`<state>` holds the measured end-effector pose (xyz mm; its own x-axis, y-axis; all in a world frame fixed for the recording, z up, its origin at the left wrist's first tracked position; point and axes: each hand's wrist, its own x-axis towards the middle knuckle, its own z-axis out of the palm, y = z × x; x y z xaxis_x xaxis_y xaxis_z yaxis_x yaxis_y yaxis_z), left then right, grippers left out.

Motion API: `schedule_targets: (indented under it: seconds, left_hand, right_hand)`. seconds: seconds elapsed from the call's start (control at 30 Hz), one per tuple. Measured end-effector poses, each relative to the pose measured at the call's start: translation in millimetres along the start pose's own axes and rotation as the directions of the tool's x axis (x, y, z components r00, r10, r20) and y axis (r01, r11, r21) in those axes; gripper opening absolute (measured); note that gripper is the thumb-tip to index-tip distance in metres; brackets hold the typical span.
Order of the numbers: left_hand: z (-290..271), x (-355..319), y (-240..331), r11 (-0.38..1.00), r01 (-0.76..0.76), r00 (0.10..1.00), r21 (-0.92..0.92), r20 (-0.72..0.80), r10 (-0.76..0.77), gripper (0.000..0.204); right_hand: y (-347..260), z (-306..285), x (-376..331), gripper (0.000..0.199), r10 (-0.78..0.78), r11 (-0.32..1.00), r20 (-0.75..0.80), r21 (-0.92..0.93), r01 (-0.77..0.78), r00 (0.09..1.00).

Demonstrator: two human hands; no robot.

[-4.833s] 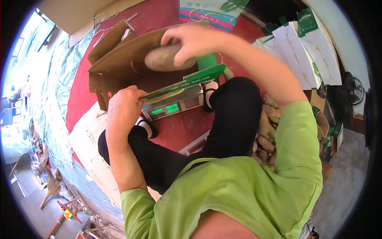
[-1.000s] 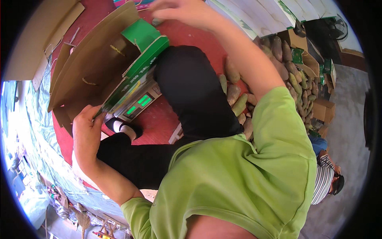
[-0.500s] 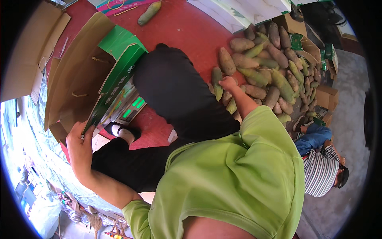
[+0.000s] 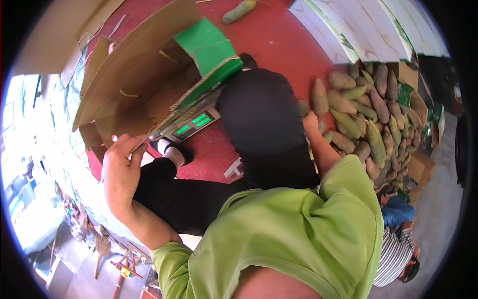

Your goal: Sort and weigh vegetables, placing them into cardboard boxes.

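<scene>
With thumb and fingers, my left hand (image 4: 122, 159) pinches the near edge of an open cardboard carton (image 4: 144, 79). The carton is brown inside with rope handles, and a green flap (image 4: 206, 47) stands up at its far side. It appears to sit on a digital scale (image 4: 195, 123) with lit green displays. My right hand (image 4: 311, 121) is closed beside my knee, at the left edge of a heap of muddy green and brown radishes (image 4: 376, 142). One greenish radish (image 4: 302, 107) shows above its fingers; the knee hides the rest of the grip.
A single radish (image 4: 239, 11) lies farther off on the red floor (image 4: 279, 45). White cartons (image 4: 348, 25) stand at the far right. Beyond the heap, a person in a striped shirt (image 4: 396, 256) is bent down. A broom (image 4: 102, 246) is at lower left.
The view has swung, shifting the carton and heap rightward. My right hand has moved slightly left against the heap, closer behind my knee. My left hand still grips the carton edge.
</scene>
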<state>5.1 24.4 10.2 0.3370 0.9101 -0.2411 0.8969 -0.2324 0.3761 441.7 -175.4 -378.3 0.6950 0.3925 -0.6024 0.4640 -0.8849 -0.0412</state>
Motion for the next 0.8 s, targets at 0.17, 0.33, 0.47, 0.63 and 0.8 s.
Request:
schedule_targets:
  seconds: [0.17,0.33,0.47,0.63,0.8]
  left_hand:
    - [-0.4,-4.6,-2.5,0.999,0.016,1.0,-0.036,0.017,-0.016,0.023]
    - [-1.5,-8.2,-0.3,0.999,0.053,0.998,-0.014,0.018,-0.053,0.023]
    - [-2.3,-8.1,-2.1,1.0,0.014,1.0,-0.015,0.027,-0.013,0.023]
    - [-0.2,-9.6,-6.8,1.0,-0.022,1.0,-0.01,0.003,0.022,0.022]
    - [0.8,-11.4,-9.7,0.997,-0.069,0.997,0.02,-0.015,0.069,0.021]
  right_hand:
    - [-16.8,5.1,-5.6,0.068,0.143,0.981,0.004,0.133,-0.143,0.99]
    - [-38.4,-19.0,-10.7,0.066,0.088,0.991,0.083,-0.108,-0.078,0.993]
    - [-20.5,8.5,12.7,0.059,-0.125,0.983,-0.035,-0.141,0.119,0.992]
    - [-73.4,-39.3,11.9,0.051,-0.51,0.828,-0.309,0.078,0.556,0.803]
    - [-161.6,-170.2,-39.0,0.065,-0.685,0.378,-0.438,0.469,0.798,0.582]
